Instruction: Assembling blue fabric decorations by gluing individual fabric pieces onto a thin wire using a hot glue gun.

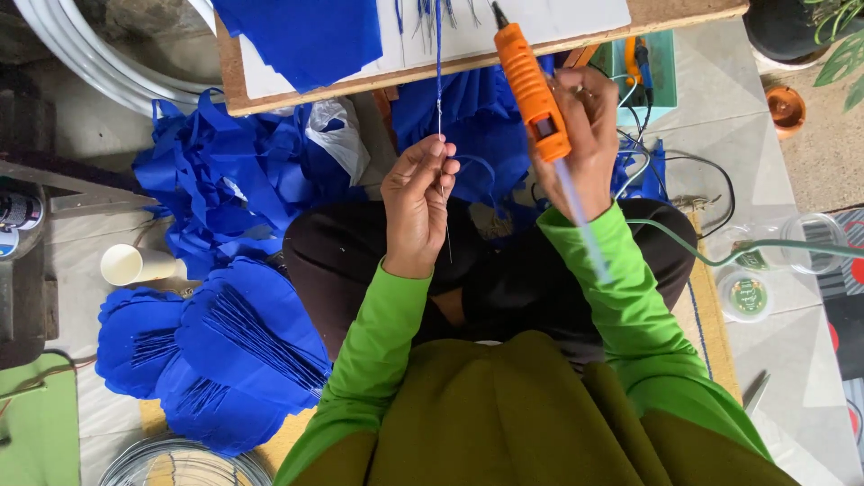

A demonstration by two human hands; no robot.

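The right hand (585,148) is closed in a full grip around the orange plastic hot-glue gun (531,85), with the fingers wrapped over the handle section. The gun body is long and tapered, bright orange with a dark nozzle tip at the end pointing away from the person; a translucent glue stick (576,211) projects from its rear, running back along the wrist and over the green sleeve.

The left hand (418,202) is nearly closed, thumb and fingertips pinched together on a thin metal wire (440,117) wrapped partly in blue (the bare lower end shows just below the palm). The wire runs straight up from the pinch to the wooden board (432,70) above both hands.

To the left of the left hand lies a heap of cut blue fabric pieces (225,198); below it, nearer the person, sit finished blue scalloped petals (216,351) with wire ribs. A white paper cup (135,265) lies beside them. A green cable (720,252) trails right of the right hand.
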